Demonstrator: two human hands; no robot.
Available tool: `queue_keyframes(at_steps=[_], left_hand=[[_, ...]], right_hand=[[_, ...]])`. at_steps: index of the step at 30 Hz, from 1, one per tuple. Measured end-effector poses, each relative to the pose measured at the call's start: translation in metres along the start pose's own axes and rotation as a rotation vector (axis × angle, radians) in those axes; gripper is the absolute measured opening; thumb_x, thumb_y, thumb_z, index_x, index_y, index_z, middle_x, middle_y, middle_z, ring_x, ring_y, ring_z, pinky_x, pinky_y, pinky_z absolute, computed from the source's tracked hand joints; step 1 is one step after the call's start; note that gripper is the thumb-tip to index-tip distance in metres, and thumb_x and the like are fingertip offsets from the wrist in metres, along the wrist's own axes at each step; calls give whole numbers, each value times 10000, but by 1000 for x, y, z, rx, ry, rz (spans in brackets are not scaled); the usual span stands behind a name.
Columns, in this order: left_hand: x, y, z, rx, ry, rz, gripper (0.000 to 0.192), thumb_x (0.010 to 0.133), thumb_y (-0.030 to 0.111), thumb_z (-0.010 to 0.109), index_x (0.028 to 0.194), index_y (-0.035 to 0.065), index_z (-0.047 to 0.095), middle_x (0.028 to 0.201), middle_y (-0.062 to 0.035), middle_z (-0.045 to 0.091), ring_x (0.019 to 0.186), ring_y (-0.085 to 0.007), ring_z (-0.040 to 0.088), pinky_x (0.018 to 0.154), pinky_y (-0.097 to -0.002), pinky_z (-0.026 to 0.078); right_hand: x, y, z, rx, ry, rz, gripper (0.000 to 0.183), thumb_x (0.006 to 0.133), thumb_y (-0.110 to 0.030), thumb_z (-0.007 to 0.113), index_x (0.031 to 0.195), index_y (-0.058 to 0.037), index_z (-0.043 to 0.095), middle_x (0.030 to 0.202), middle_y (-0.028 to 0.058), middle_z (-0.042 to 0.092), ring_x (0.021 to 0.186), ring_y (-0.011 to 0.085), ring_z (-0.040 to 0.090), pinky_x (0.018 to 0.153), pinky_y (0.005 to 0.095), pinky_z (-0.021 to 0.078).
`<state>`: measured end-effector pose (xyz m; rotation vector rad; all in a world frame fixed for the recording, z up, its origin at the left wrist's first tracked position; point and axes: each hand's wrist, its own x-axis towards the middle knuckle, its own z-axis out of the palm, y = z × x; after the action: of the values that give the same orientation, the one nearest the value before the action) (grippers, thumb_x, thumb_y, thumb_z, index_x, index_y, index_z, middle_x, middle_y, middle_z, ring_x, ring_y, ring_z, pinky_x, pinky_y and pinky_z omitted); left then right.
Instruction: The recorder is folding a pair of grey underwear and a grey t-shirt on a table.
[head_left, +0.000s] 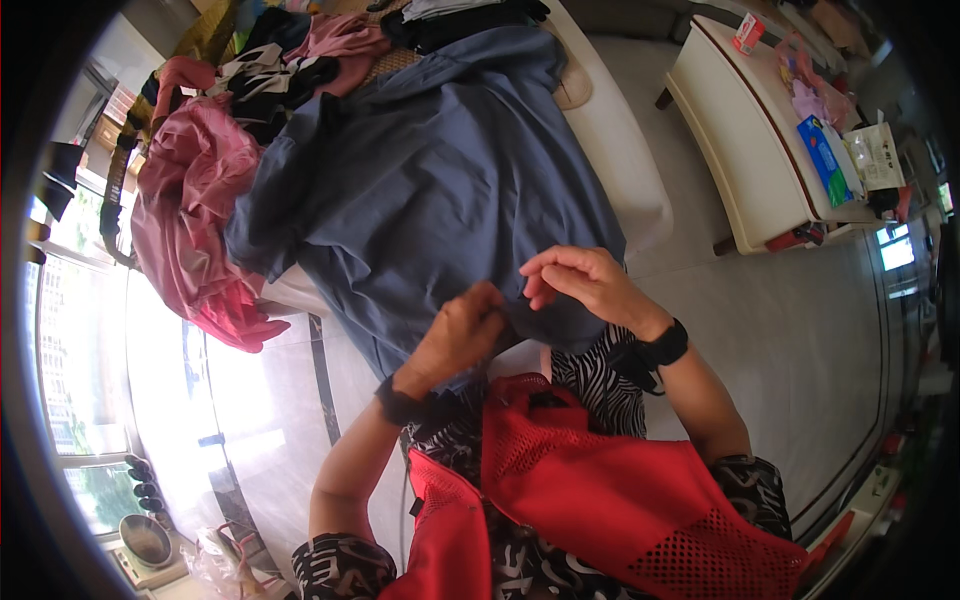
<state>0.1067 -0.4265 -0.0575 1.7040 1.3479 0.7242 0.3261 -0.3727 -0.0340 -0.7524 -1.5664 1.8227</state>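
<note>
A wrinkled blue-grey garment, which looks like a shirt, lies spread over a white padded seat, its near edge hanging down before me. My left hand is over this near edge, fingers curled and blurred; whether cloth is between them cannot be told. To its right, my right hand is above the lower right part of the garment, with its fingers bent and apart and nothing seen in them. Left of the garment hangs a heap of pink clothing. Black and white clothes lie behind it.
Folded dark clothes are stacked at the far end of the seat. A white table at the right bears a blue box, a red and white box and plastic bags. Large windows are at the left.
</note>
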Motion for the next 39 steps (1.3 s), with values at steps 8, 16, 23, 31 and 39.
queue_keyframes(at_steps=[8,16,23,31,39], left_hand=[[20,38,-42,-96,170,-18,166,892,144,576,969,2,534,632,-50,574,608,-54,495,530,-252,396],[-31,132,-2,-524,-108,384,157,957,169,553,1047,50,504,861,35,516,828,-34,478,710,-200,419],[-44,129,-12,-183,-449,455,590,859,299,668,1303,16,402,879,-72,565,613,-185,563,556,-276,474],[-13,91,-16,863,233,635,677,741,86,553,1395,21,390,693,-18,439,447,-83,474,354,-257,403],[16,59,-29,949,410,455,610,741,133,590,1307,-21,423,785,-72,492,437,-132,542,356,-279,408]], right_hand=[[-3,-30,49,-210,-277,128,249,986,-106,421,1100,35,591,910,97,671,878,155,654,806,267,518],[28,33,39,-555,-2,-141,325,910,-119,511,1212,1,499,1177,181,581,1066,266,584,932,343,444],[54,4,32,-482,32,-135,340,912,-127,509,1228,-5,484,1208,180,560,1095,262,564,944,336,434],[87,-19,32,-501,16,-202,358,914,-136,506,1247,-10,466,1243,180,535,1128,258,541,957,327,422],[76,-58,28,-718,-2,-317,376,916,-145,504,1265,-16,449,1278,179,511,1161,255,518,971,319,409]])
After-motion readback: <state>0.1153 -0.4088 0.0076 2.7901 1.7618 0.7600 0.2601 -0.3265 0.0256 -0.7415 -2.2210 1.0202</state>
